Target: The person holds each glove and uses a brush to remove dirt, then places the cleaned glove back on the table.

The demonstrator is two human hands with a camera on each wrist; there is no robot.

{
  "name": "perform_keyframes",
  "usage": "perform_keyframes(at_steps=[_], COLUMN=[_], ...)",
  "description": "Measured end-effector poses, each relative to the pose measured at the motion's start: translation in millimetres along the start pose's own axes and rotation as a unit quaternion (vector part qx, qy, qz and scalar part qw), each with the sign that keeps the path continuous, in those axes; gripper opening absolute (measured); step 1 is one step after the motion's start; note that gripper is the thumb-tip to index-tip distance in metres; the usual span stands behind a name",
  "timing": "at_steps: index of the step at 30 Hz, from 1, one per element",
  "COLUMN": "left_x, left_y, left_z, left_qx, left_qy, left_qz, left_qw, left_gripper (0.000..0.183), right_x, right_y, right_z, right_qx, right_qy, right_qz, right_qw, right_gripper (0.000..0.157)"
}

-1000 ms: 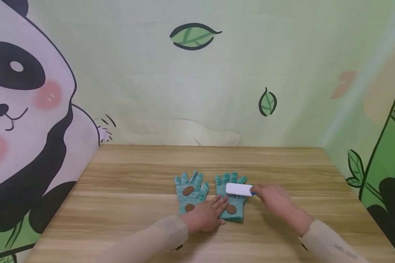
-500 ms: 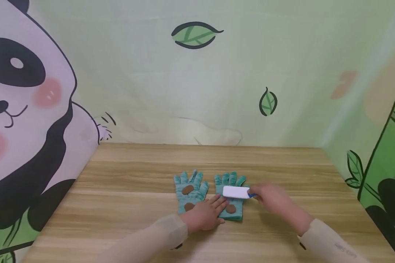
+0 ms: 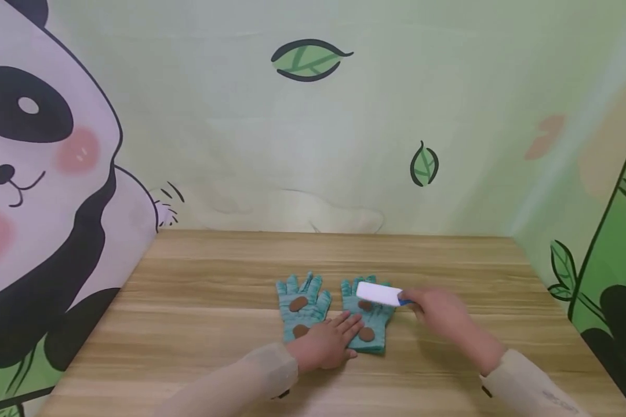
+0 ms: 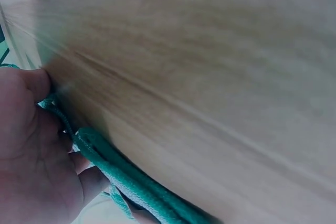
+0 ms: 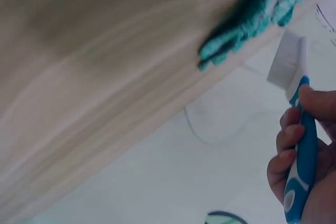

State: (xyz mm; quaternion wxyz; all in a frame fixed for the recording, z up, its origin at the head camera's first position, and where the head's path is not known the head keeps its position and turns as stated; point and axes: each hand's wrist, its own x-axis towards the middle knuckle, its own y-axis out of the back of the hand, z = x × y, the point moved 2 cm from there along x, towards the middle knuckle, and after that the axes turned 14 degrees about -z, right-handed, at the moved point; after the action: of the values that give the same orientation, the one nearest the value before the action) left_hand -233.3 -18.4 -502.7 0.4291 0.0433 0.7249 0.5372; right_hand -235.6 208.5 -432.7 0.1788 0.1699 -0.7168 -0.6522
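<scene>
Two teal knitted gloves with brown oval patches lie side by side on the wooden table: the left glove (image 3: 302, 307) and the right glove (image 3: 372, 330). My left hand (image 3: 328, 341) rests with extended fingers across the right glove's near-left part and covers some of the left glove's lower edge. In the left wrist view the left hand (image 4: 37, 140) lies against the glove's thick folded edge (image 4: 131, 182). My right hand (image 3: 438, 313) grips the blue handle of a white-headed brush (image 3: 378, 293). The brush head is over the right glove's finger bases. The right wrist view shows the brush (image 5: 304, 145) apart from the glove fabric (image 5: 247, 30).
The wood-grain table (image 3: 203, 347) extends around the gloves on all sides. A backdrop (image 3: 229, 133) printed with a panda, leaves and bamboo rises behind the far edge and along both sides.
The brush first moved slightly left and toward me over the right glove, then up and away toward its fingers, uncovering a brown patch. The left hand has stayed in place.
</scene>
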Motion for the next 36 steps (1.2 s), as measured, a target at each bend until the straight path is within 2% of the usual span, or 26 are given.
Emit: perform_keyframes(at_steps=[3, 7, 9, 13, 15, 17, 20, 22, 25, 27, 29, 32, 36], left_x=[0.2, 1.6, 2.9, 2.9, 2.3, 1.3, 0.7, 0.1, 0.3, 0.6, 1.6, 3.2, 4.5], left_y=[-1.0, -2.4, -3.3, -2.7, -1.9, -0.9, -0.1, 1.0, 1.6, 1.6, 0.6, -0.8, -1.2], left_z=[-0.9, -1.4, -1.3, -1.7, -1.8, -1.9, -1.6, -1.3, -1.2, -1.4, -1.7, -2.2, -2.0], left_qx=[-0.001, -0.002, 0.001, 0.009, 0.012, 0.015, 0.016, 0.015, 0.009, 0.006, 0.0, -0.007, -0.008], left_qy=[0.002, 0.001, 0.002, 0.003, 0.001, 0.0, -0.001, -0.002, -0.002, -0.001, 0.0, -0.002, -0.003], left_qz=[-0.001, 0.001, 0.0, -0.001, 0.001, 0.003, 0.003, 0.003, 0.002, -0.001, -0.004, -0.008, -0.007], left_qw=[1.0, 1.0, 1.0, 1.0, 0.9999, 0.9999, 0.9999, 0.9999, 1.0, 1.0, 1.0, 0.9999, 0.9999], left_gripper=[0.066, 0.066, 0.067, 0.067, 0.067, 0.067, 0.067, 0.067, 0.067, 0.067, 0.067, 0.067, 0.067], right_x=[1, 0, 0, 2, 3, 4, 7, 8, 10, 12, 14, 15, 13], right_y=[-8.7, -17.1, -18.2, -13.5, -9.6, -7.4, -8.5, -10.1, -10.7, -8.2, -5.3, -2.7, -7.2], right_z=[-2, -1, 1, 5, 5, 2, -5, -9, -9, -8, -7, -9, -12], right_qx=[0.023, 0.035, 0.03, 0.012, 0.014, 0.023, 0.02, 0.011, -0.017, -0.031, -0.032, -0.02, -0.011], right_qy=[0.026, 0.008, -0.011, -0.061, -0.072, -0.057, -0.01, -0.001, -0.033, -0.062, -0.073, -0.046, 0.008], right_qz=[-0.032, -0.052, -0.051, -0.016, -0.002, -0.004, -0.041, -0.059, -0.058, -0.037, -0.021, -0.024, -0.056], right_qw=[0.999, 0.998, 0.998, 0.998, 0.997, 0.998, 0.999, 0.998, 0.998, 0.997, 0.997, 0.998, 0.998], right_gripper=[0.015, 0.015, 0.016, 0.016, 0.017, 0.017, 0.016, 0.016, 0.017, 0.017, 0.016, 0.015, 0.015])
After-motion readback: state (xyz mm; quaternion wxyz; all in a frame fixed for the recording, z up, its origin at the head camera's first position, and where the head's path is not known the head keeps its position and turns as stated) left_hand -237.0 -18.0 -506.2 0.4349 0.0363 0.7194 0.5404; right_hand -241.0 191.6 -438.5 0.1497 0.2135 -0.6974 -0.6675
